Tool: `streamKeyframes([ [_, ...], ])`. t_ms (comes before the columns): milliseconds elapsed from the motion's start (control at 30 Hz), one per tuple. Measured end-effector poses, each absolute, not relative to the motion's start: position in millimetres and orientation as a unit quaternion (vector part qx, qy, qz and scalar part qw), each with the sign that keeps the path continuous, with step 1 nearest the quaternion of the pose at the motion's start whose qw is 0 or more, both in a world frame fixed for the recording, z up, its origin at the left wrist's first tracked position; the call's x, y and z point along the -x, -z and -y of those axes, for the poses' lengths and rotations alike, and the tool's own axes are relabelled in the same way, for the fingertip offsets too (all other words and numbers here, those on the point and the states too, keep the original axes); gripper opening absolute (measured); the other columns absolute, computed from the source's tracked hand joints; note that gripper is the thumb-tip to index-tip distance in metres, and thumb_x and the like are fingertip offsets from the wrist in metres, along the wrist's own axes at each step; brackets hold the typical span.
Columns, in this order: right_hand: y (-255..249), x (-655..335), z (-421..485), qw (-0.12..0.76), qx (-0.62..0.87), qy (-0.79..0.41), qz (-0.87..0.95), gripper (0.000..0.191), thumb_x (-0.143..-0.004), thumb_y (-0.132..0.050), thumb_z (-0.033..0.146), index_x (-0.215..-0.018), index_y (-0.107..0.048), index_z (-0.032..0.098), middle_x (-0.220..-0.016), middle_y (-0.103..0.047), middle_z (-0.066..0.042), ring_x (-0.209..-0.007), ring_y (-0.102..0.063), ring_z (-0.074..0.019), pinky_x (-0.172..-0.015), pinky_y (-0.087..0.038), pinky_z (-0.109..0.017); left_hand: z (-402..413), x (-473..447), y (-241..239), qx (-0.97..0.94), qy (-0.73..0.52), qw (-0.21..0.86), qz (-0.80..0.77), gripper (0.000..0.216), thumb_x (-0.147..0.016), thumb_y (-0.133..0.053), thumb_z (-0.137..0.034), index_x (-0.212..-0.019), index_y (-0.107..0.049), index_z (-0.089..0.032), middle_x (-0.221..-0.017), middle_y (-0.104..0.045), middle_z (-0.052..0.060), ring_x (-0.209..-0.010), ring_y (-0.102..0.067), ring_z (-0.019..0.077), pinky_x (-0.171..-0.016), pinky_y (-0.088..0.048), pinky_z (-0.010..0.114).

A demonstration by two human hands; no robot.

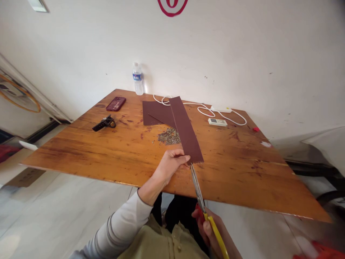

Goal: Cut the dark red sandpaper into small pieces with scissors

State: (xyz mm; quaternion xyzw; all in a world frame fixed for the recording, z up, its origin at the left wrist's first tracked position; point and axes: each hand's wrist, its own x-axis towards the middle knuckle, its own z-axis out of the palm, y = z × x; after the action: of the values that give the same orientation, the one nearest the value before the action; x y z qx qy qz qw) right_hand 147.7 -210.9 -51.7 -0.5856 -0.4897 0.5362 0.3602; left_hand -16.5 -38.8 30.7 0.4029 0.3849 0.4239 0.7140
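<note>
My left hand pinches the near end of a long dark red-brown strip, which looks like stiff paper or sandpaper. The strip's near edge is cut into a fine fringe. In my right hand is a pair of scissors with yellow and red handles. Their tips touch or nearly touch the fringed edge, close to my left fingertips. Beyond the strip's left side lies a pile of small grey-brown clippings. Larger red-brown sheets lie flat behind the pile, partly covered by the strip.
On the wooden table are a dark red phone, a black strapped object, a white remote control, a white cable and a small red scrap. A water bottle stands by the wall at the back.
</note>
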Motion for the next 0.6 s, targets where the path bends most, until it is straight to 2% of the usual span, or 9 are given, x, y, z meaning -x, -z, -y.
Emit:
streamKeyframes([
  [167,63,-145,212,0.359,0.597,-0.532,0.481,0.062,-0.084,-0.044,0.08,-0.087,-0.063,0.021,-0.049,-0.039,0.007,-0.041,-0.032,-0.011,-0.041,-0.028,-0.024,40,12,-28,-0.402,-0.451,0.7,-0.381,0.018,-0.064,-0.078,-0.03,-0.06,-0.068,-0.016,-0.059,-0.062,-0.001,-0.054,-0.055,0.0105,-0.058,-0.048,0.024],
  [400,70,-143,213,0.365,0.62,-0.509,0.473,0.06,-0.08,-0.049,0.08,-0.076,-0.061,0.022,-0.05,-0.036,0.007,-0.043,-0.032,-0.0115,-0.04,-0.026,-0.024,42,10,-29,-0.39,-0.459,0.698,-0.388,0.017,-0.065,-0.078,-0.03,-0.061,-0.068,-0.017,-0.059,-0.062,-0.001,-0.054,-0.055,0.0104,-0.059,-0.049,0.024],
  [600,56,-144,212,0.36,0.629,-0.488,0.487,0.049,-0.084,-0.054,0.068,-0.075,-0.06,0.021,-0.051,-0.037,0.007,-0.045,-0.034,-0.0113,-0.042,-0.029,-0.023,41,12,-25,-0.369,-0.453,0.708,-0.396,0.024,-0.067,-0.078,-0.034,-0.062,-0.062,-0.017,-0.058,-0.062,0.0,-0.051,-0.058,0.0116,-0.056,-0.05,0.026],
])
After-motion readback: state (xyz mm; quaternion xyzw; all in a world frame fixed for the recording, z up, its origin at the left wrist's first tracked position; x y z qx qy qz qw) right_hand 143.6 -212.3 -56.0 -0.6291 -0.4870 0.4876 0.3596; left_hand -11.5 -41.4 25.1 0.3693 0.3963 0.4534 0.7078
